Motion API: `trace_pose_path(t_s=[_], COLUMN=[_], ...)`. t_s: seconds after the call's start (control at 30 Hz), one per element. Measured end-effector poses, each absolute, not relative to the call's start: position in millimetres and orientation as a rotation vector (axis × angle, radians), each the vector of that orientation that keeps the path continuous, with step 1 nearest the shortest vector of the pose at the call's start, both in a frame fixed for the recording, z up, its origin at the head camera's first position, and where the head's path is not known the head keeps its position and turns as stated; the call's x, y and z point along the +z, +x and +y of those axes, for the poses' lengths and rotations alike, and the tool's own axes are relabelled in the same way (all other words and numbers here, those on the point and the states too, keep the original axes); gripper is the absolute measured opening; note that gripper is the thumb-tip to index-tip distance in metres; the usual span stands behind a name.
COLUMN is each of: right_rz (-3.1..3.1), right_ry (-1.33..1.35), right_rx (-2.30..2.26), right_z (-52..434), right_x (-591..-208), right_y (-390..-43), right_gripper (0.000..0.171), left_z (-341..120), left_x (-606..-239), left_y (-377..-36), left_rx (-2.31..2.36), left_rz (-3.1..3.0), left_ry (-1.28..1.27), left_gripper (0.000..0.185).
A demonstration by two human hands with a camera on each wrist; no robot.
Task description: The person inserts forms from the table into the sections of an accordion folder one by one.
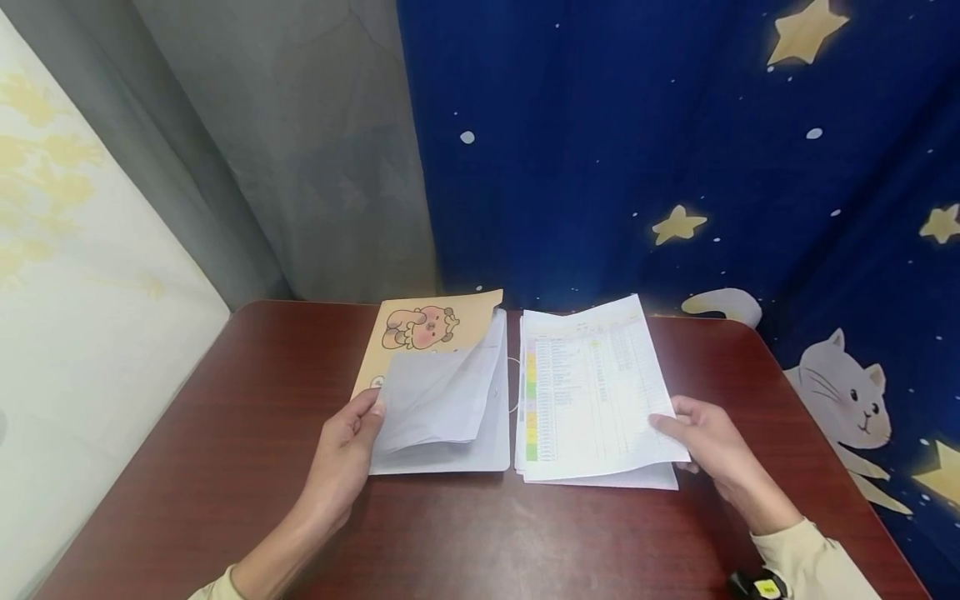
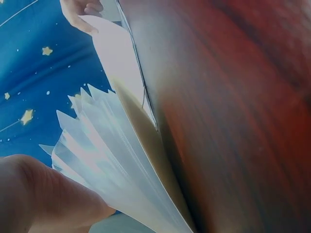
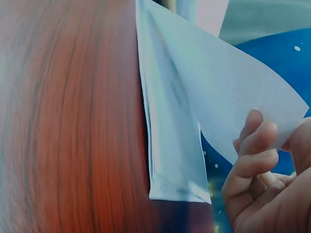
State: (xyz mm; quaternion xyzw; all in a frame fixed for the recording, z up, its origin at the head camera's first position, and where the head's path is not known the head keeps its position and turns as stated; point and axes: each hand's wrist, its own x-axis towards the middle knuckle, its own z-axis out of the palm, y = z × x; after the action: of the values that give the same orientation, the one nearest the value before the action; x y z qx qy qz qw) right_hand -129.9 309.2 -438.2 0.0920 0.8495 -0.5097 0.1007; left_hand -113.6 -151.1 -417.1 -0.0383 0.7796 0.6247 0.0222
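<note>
My left hand [image 1: 347,433] pinches the left edge of a booklet with a tan cover [image 1: 420,325] bearing a cartoon animal. Its pale inner pages [image 1: 435,400] curl over; in the left wrist view they fan out as translucent leaves [image 2: 104,136], with my left thumb [image 2: 58,194] at their edge. To the right lies a stack of papers whose top printed sheet [image 1: 600,392] has a table and a coloured strip. My right hand [image 1: 708,437] grips that sheet by its right edge. Seen from the right wrist, the sheet [image 3: 228,82] lifts and bends above the papers [image 3: 175,170] below.
A thin curved line [image 1: 514,385], perhaps a ring or cord, shows between booklet and papers. Both lie on a dark reddish wooden table [image 1: 480,533]. Behind its far edge hang a grey curtain [image 1: 300,167] and a blue starry curtain [image 1: 562,167]. A white wall [image 1: 82,333] stands left.
</note>
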Motion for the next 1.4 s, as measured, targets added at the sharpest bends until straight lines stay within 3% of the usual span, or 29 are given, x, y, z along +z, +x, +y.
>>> trace_pose_path(t_s=[0.83,1.4], right_rz=[2.018,1.853], right_ry=[0.162,0.27], right_rx=[-2.067,-2.235], right_z=[296.2,262.5], right_x=[-427.7,-433.6], right_y=[-122.1,-124.5], right_gripper=[0.061,0.027], left_z=[-151.4,-151.5], left_x=[-415.5,-416.0], left_y=[-113.6,-113.9], left_rx=[1.918,1.907], left_rz=[2.413,2.424], left_ry=[-0.122,-0.139], left_gripper=[0.039,0.038])
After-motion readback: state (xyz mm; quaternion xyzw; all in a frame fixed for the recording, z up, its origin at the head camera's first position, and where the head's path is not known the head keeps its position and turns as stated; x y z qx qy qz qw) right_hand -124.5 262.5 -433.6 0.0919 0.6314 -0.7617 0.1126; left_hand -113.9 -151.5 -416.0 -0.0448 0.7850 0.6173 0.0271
